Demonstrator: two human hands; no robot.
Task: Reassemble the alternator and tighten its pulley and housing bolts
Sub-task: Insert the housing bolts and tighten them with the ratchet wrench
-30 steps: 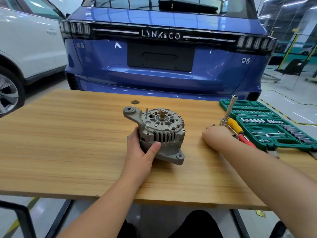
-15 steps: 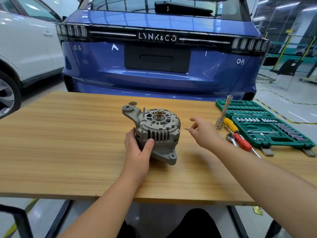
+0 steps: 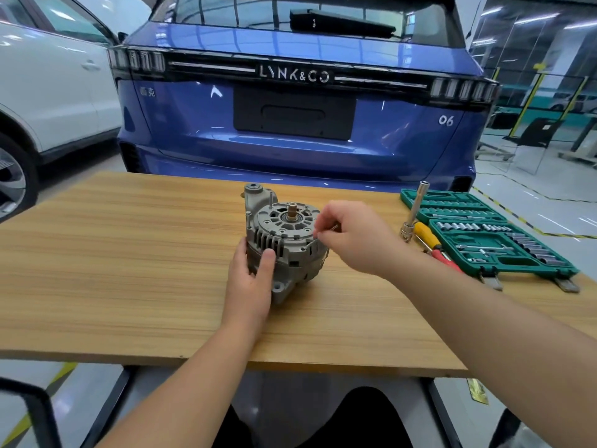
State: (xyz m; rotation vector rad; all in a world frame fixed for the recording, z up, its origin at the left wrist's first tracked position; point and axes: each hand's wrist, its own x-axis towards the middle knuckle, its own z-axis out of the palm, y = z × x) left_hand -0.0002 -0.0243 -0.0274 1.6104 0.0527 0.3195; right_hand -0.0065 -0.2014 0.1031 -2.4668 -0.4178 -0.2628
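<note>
**Housing bolt carried to the alternator rim**

Nearest the camera, two bare forearms reach in from the bottom of the frame over the front edge of the wooden worktop (image 3: 97, 286). The left hand (image 3: 253, 282) grips the alternator (image 3: 284, 240) from its near left side, thumb pressed on the finned housing. The alternator sits at the centre of the frame on the worktop, shaft end facing up, with no pulley on the shaft.

A second ago the right hand (image 3: 352, 237) was over by the tools at the right; half a second ago it was travelling back pinching something thin. Now it is at the alternator's right rim, fingers curled and pinching a slim metal piece, probably a long housing bolt (image 3: 334, 227), just beside the casing. The alternator has also been turned a little under the left hand. By my reading, the bolt is about to be started in its hole, so the housing is not yet fastened and pulley work is still to come.

Further right lie a red and yellow screwdriver (image 3: 431, 239), a socket driver (image 3: 413, 211) standing up, and an open green socket set (image 3: 497, 240). Beyond the worktop's far edge stands a blue car (image 3: 297, 124), tail towards us, with a white car (image 3: 48, 92) at upper left and a glazed workshop bay at upper right.
</note>
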